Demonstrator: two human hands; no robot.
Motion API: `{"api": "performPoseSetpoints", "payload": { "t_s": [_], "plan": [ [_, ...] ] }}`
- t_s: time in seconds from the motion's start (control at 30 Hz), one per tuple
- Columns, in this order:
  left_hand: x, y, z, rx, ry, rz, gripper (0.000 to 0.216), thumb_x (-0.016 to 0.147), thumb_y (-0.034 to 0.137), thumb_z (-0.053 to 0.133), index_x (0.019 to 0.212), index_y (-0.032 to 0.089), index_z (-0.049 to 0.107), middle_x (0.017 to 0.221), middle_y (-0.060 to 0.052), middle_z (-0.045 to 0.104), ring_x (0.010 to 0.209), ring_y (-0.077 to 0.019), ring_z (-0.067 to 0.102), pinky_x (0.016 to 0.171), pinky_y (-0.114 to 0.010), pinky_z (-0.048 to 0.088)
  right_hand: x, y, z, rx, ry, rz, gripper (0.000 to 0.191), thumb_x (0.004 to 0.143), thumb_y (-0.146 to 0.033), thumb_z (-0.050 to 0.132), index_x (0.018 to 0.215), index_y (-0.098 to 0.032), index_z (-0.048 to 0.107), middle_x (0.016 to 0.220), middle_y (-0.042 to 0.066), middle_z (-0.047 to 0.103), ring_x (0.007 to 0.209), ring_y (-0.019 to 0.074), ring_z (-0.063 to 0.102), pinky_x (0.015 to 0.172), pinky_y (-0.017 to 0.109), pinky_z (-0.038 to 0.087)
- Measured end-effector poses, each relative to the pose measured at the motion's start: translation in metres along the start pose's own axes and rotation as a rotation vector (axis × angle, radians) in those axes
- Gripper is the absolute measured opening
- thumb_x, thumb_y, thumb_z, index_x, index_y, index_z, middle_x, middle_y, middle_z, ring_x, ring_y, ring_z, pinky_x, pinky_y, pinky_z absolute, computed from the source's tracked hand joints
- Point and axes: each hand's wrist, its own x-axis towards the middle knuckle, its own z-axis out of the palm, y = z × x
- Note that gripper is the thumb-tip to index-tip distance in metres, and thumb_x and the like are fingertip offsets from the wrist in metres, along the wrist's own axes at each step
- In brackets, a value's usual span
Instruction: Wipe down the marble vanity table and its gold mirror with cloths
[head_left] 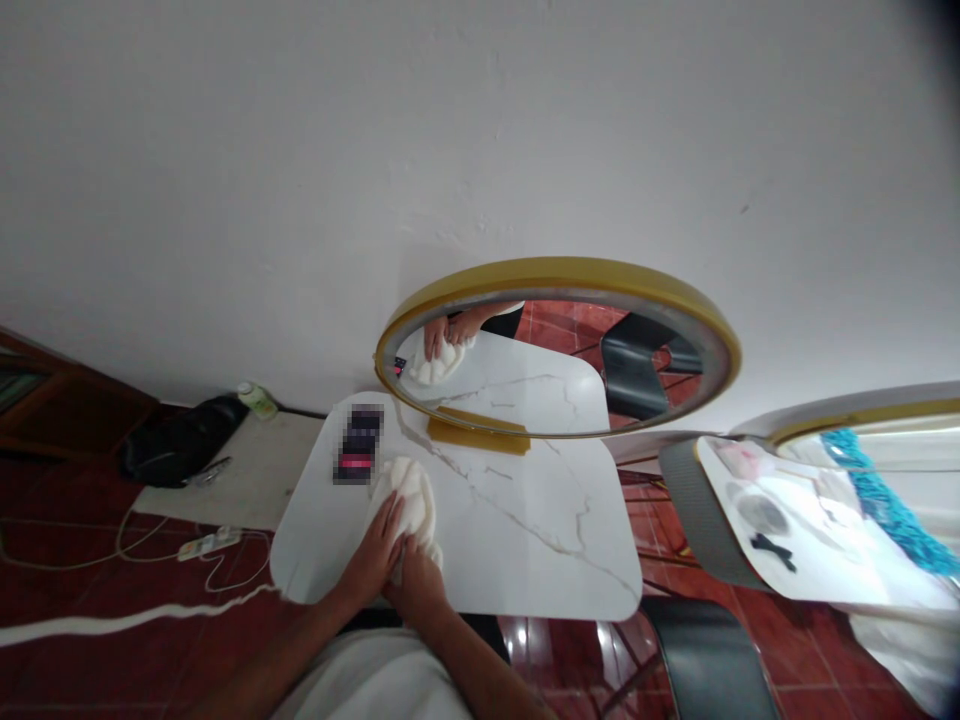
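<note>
A crumpled white cloth (411,492) lies on a white marble-patterned table (525,540). My left hand (376,552) rests on the cloth's near left side with fingers spread over it. My right hand (418,582) sits just beside it at the cloth's near edge, fingers curled and pressed on the cloth. A dark phone-like object (358,444), blurred out, lies on the table just left of the cloth. A round gold-framed mirror (559,345) stands at the table's back and reflects both hands on the cloth.
A black bag (180,438) and a small green-white bottle (257,399) sit on a low surface at left. Cables and a power strip (202,545) trail over the red tiled floor. A black chair (709,655) stands at right, beside a second table (795,540) with small items.
</note>
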Motion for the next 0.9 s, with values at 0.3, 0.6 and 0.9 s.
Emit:
{"api": "performPoseSetpoints", "payload": {
  "t_s": [0.3,0.6,0.9],
  "plan": [
    [0.038,-0.007,-0.009,0.053,-0.009,0.035,0.057,0.093,0.025,0.032,0.146,0.027,0.012,0.155,-0.003,0.009,0.141,-0.0201,0.012,0.115,-0.042,0.02,0.033,-0.009,-0.029,-0.015,-0.04,0.039,0.053,0.075,-0.031,0.062,0.121,-0.012,0.042,0.102,0.014,0.062,0.087,0.0246,0.064,0.07,0.034,0.051],
    [0.114,-0.021,-0.021,0.089,0.066,0.026,0.055,0.093,0.028,0.034,0.145,0.023,0.017,0.153,-0.007,0.017,0.14,-0.0207,0.015,0.114,-0.042,0.021,0.096,-0.007,-0.056,-0.014,0.028,0.054,0.053,0.081,-0.034,0.056,0.126,-0.013,0.038,0.108,0.015,0.059,0.088,0.0225,0.063,0.07,0.031,0.048],
    [0.06,-0.007,-0.014,0.068,0.046,0.029,0.057,0.093,0.024,0.033,0.146,0.026,0.013,0.154,-0.004,0.013,0.14,-0.0201,0.014,0.114,-0.04,0.022,0.049,-0.003,-0.035,0.031,0.023,0.043,0.06,0.076,-0.039,0.061,0.125,-0.012,0.041,0.111,0.015,0.06,0.091,0.024,0.063,0.071,0.03,0.048]
  ]
}}
